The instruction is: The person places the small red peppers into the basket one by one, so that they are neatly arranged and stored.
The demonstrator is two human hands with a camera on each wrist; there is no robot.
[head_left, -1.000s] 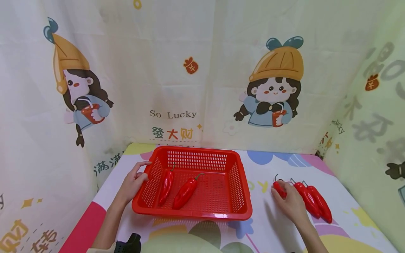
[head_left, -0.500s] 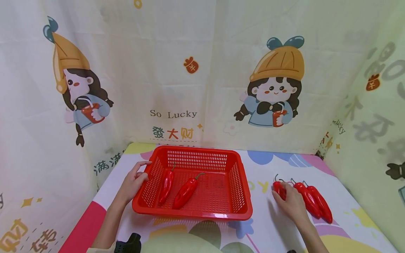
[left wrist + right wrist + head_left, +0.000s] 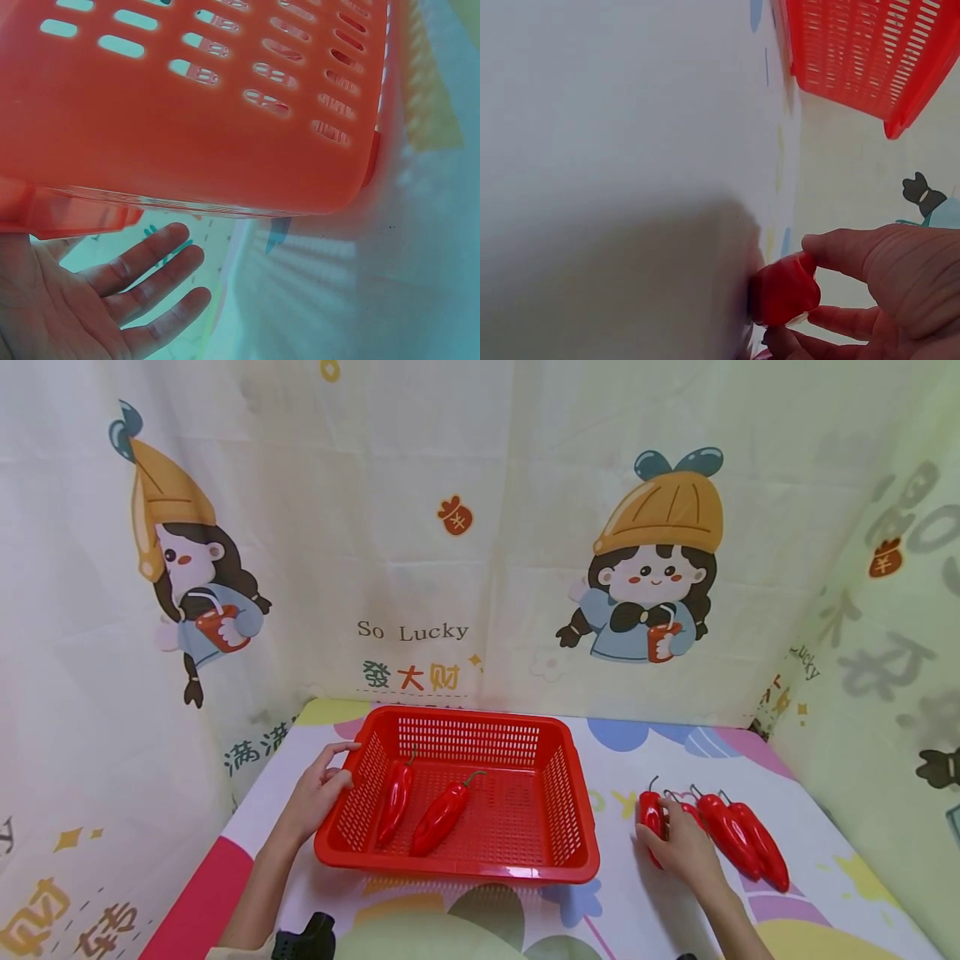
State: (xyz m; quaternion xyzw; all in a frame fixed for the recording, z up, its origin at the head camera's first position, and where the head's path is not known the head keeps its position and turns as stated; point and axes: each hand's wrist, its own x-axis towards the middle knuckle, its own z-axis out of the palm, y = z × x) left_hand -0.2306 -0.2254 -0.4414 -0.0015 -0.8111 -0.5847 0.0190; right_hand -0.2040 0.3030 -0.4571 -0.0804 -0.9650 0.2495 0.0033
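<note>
On the back cloth (image 3: 525, 568), just above the table's (image 3: 633, 910) far edge, it says "So Lucky" (image 3: 412, 631) in black, with colourful 發大财 (image 3: 410, 677) under it. A red bag (image 3: 455, 516) higher up has a ¥ sign, like another bag (image 3: 886, 558) on the right cloth (image 3: 855, 610), above a small, bent "Lucky" (image 3: 805, 664). The left cloth (image 3: 75, 693) says 满满 (image 3: 242, 757) by the table's left edge and 转 (image 3: 112, 927) lower down, and yellow letters "oy" (image 3: 624, 804) are on the table.

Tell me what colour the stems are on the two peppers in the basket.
Both stems are green, clearest in the head view.
</note>
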